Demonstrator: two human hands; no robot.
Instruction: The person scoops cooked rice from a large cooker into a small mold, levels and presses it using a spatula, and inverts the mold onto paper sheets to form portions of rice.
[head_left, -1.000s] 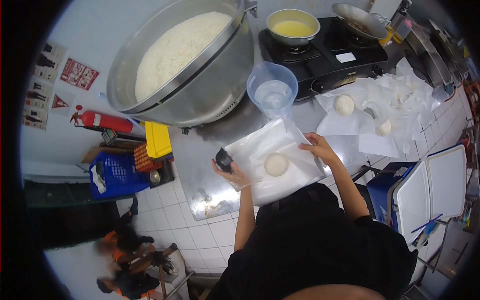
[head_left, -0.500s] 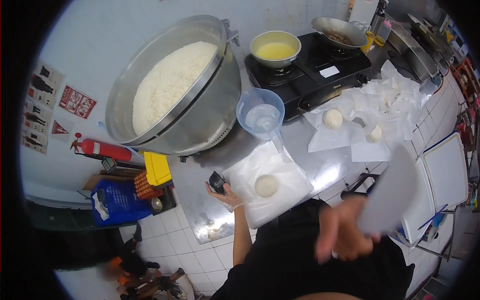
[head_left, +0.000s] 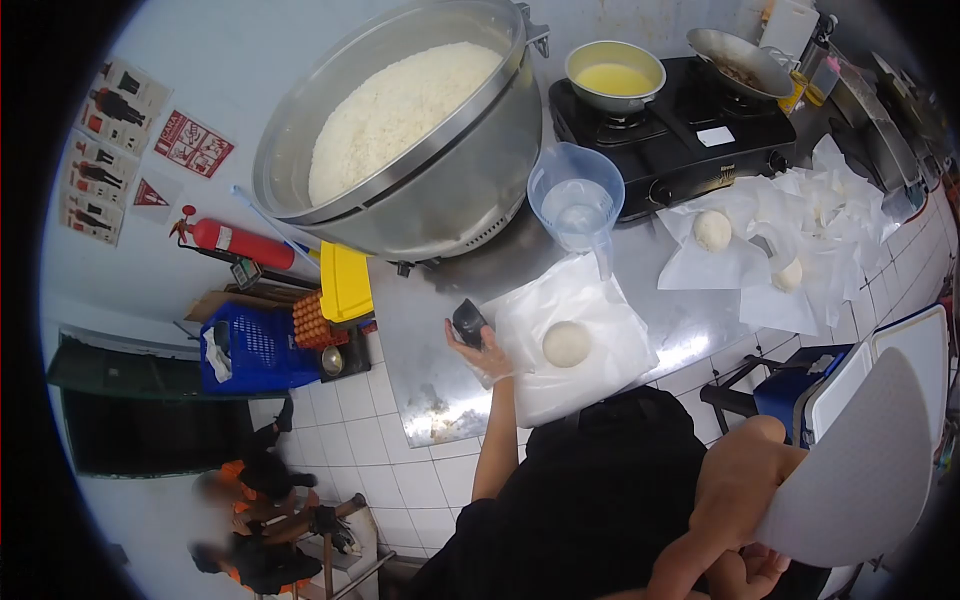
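Note:
My left hand [head_left: 482, 358], in a clear plastic glove, is closed around a small black mould [head_left: 467, 322] above the steel table. Right beside it, a round white rice ball [head_left: 567, 344] rests on a stack of white paper sheets [head_left: 540, 395]. At the lower right, my right hand [head_left: 735, 505] grips a white rice paddle [head_left: 862, 470]; its broad, rounded blade is close to the camera and its handle is mostly hidden by the hand. A clear measuring jug [head_left: 577, 195] with liquid stands behind the paper.
A large steel rice cooker [head_left: 440, 180] full of rice fills the back left. Behind the jug, a black gas stove [head_left: 680, 150] bears a pot [head_left: 615, 78] and a wok [head_left: 740, 65]. Rice balls on paper [head_left: 712, 230] lie right. People sit at lower left.
The view has shifted, so the table's things appear higher and farther right. My right hand has moved down and right with the rice paddle. My left hand keeps hold of the black mould.

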